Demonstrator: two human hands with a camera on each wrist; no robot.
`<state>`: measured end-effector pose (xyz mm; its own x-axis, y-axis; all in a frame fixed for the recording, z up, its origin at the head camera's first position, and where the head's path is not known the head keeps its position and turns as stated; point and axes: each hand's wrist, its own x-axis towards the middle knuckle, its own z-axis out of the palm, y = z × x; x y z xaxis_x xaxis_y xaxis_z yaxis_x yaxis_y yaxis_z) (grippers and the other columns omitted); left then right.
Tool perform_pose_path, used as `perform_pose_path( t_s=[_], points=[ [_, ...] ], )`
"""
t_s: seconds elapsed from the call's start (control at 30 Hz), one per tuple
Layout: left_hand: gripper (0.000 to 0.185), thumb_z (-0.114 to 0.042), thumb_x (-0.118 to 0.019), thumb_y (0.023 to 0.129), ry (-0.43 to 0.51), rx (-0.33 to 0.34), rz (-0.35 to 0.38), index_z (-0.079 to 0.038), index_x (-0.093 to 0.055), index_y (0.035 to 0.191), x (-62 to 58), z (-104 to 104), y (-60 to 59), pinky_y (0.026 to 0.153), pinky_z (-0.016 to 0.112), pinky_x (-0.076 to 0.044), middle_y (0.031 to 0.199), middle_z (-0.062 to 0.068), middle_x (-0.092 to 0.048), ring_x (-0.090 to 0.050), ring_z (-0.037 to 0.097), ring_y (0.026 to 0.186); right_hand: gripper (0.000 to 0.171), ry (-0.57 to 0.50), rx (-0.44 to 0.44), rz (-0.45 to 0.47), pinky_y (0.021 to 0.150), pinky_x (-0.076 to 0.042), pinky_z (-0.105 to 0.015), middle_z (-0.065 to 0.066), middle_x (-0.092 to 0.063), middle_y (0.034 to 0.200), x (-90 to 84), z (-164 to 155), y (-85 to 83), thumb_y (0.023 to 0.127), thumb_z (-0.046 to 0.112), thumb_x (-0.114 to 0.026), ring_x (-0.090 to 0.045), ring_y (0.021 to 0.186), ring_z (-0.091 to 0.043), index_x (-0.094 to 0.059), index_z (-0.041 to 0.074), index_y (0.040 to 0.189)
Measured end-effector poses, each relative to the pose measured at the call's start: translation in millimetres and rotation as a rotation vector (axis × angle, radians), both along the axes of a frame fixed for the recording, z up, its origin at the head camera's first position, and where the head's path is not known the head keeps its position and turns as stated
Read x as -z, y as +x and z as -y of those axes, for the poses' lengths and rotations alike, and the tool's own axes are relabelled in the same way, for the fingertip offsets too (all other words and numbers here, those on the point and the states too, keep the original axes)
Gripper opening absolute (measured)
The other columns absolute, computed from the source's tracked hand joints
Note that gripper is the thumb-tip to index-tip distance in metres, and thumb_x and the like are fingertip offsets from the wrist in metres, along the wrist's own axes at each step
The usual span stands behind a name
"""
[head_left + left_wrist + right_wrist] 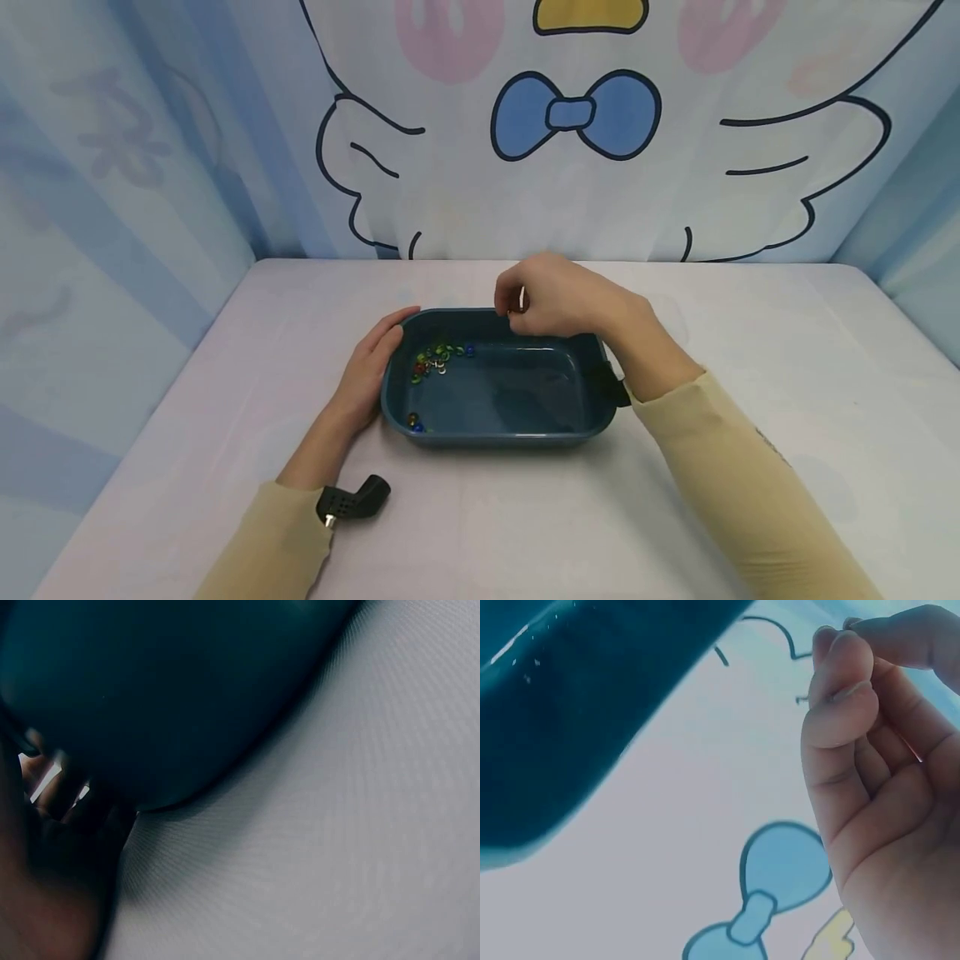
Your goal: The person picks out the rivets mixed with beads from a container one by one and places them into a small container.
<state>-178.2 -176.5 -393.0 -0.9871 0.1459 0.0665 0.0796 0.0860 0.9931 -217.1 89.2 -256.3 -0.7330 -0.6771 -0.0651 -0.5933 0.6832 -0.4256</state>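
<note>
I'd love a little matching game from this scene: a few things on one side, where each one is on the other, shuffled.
Things:
1. left hand
2. right hand
3. cluster of coloured beads
4. blue bow tie

Places:
A. printed on the backdrop behind the table
B. inside the tub, near its far-left corner
C. resting against the left outer wall of the dark blue tub
D. raised above the tub's far rim, fingers curled together

Pairs: 1-C, 2-D, 3-B, 4-A
</note>
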Motion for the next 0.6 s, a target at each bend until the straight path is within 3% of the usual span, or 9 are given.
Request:
perform_pose_path(
  t_s=[0.33, 0.6],
  points=[
    [0.045, -0.03, -0.032, 0.112, -0.006, 0.002, -0.008, -0.014, -0.044, 0.152, 0.7, 0.1, 0.1, 0.118, 0.043, -0.025, 0.153, 0.005, -0.044, -0.037, 0.021, 0.142, 0.015, -0.132, 0.081, -0.088, 0.071, -0.051, -0.038, 0.0, -0.067, 0.089, -1.9, -27.5, 1.9, 0.088, 0.002, -0.062, -0.06, 0.083, -0.022, -0.073, 0.01, 0.096],
    [0.045, -0.031, -0.032, 0.112, -0.008, 0.003, -0.011, -0.014, -0.045, 0.152, 0.1, -0.3, 0.5, 0.119, 0.044, -0.023, 0.153, 0.005, -0.044, -0.037, 0.021, 0.142, 0.015, -0.209, 0.196, -0.121, 0.067, -0.049, -0.038, -0.003, -0.066, 0.084, 0.6, -48.8, 6.1, 0.087, 0.001, -0.062, -0.058, 0.077, -0.021, -0.072, 0.01, 0.094]
  ],
)
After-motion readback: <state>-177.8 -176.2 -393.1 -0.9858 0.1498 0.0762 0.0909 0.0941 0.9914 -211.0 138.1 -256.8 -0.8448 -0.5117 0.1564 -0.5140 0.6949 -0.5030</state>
